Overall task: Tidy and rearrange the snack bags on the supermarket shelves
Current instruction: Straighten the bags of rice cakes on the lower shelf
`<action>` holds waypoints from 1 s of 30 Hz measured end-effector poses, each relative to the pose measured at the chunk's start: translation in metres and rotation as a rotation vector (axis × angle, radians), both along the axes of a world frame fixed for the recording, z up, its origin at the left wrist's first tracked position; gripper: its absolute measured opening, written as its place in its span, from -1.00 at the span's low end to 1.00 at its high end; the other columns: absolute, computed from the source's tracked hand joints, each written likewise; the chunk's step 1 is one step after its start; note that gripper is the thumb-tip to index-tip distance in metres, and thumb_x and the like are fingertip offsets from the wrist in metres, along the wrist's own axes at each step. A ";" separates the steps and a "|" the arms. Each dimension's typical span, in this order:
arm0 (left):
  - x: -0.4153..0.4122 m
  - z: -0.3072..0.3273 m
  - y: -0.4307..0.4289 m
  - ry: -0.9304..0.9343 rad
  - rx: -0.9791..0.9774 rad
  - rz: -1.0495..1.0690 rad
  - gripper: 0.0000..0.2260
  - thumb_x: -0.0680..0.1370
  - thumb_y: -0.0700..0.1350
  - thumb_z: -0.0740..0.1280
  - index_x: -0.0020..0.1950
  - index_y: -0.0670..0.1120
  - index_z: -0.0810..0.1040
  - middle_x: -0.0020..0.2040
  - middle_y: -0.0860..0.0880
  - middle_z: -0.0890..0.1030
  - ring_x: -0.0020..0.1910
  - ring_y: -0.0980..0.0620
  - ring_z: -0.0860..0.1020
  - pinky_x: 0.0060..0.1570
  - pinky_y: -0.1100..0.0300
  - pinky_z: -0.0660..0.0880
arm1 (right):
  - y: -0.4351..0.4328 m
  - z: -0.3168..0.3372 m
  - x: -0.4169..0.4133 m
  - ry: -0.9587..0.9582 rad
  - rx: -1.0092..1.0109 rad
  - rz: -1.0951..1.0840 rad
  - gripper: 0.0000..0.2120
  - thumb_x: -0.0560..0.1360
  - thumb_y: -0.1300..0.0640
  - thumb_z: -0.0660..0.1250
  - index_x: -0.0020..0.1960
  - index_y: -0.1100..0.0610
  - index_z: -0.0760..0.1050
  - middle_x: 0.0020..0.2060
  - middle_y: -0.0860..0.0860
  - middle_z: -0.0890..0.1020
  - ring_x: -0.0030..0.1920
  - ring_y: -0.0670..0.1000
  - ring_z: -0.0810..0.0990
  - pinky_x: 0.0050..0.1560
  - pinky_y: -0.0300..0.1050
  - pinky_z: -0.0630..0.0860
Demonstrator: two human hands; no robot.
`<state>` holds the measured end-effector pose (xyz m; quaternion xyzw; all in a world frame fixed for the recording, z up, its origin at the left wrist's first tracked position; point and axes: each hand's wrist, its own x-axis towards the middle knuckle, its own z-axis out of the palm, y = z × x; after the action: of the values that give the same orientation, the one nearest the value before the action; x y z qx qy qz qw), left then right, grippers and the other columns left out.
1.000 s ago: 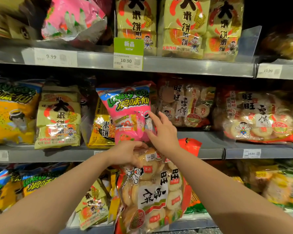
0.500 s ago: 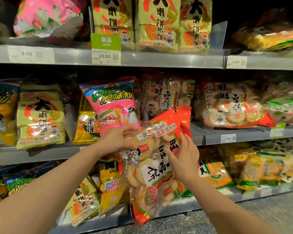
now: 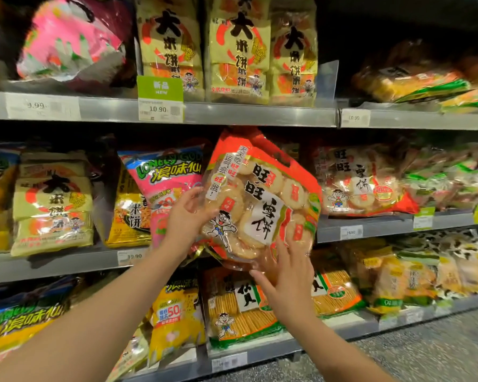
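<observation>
A red and clear bag of round rice crackers [image 3: 262, 199] is held up in front of the middle shelf [image 3: 66, 264], tilted with its top toward the left. My left hand [image 3: 186, 216] grips its left edge. My right hand [image 3: 284, 274] supports its lower right corner from below, fingers spread against it. Behind the bag's left side stands a pink snack bag [image 3: 166, 183]. A matching red rice cracker bag [image 3: 362, 183] lies on the same shelf to the right.
Yellow rice cake bags [image 3: 238, 51] stand on the top shelf [image 3: 232, 114], with a crumpled pink bag [image 3: 72, 42] at its left. More yellow bags [image 3: 53, 205] fill the middle shelf's left. The bottom shelf holds a cracker bag [image 3: 240, 307]. Grey floor [image 3: 425, 351] lies at lower right.
Both hands have lifted the rice cracker bag from below the middle shelf up to its level and to the right. The view has shifted right.
</observation>
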<state>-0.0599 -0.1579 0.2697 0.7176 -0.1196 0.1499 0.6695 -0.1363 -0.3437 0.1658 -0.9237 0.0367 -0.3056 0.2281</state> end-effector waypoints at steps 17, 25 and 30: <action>0.055 0.000 -0.083 0.018 0.086 0.097 -0.41 0.49 0.01 0.39 0.46 0.04 0.23 0.37 0.04 0.44 0.20 0.09 0.48 0.07 0.17 0.45 | -0.048 0.052 0.094 0.093 -0.241 -0.246 -0.37 0.57 0.22 0.15 0.48 -0.25 0.02 0.35 0.01 0.32 0.30 0.12 0.30 0.21 0.01 0.32; 0.081 0.006 -0.092 0.057 0.402 0.033 -0.17 0.43 0.07 0.42 0.54 0.04 -0.03 0.46 -0.01 0.32 0.37 -0.06 0.38 0.30 0.01 0.36 | -0.058 0.054 0.132 0.149 -0.108 -0.210 -0.34 0.54 0.26 0.22 0.48 -0.22 0.06 0.24 0.06 0.33 0.02 0.11 0.51 -0.20 -0.09 0.42; 0.081 -0.007 -0.097 -0.046 0.328 0.030 -0.31 0.49 -0.20 0.36 0.50 0.11 0.08 0.34 0.07 0.44 0.09 0.13 0.47 -0.04 0.31 0.43 | -0.058 0.046 0.138 0.119 -0.072 -0.196 -0.24 0.49 0.41 0.18 0.50 -0.16 0.00 0.38 0.10 0.22 0.07 0.11 0.54 -0.15 -0.13 0.50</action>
<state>0.0209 -0.2544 0.2626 0.8153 -0.1469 0.1546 0.5383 0.0022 -0.4014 0.2121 -0.9397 0.1293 -0.2724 0.1613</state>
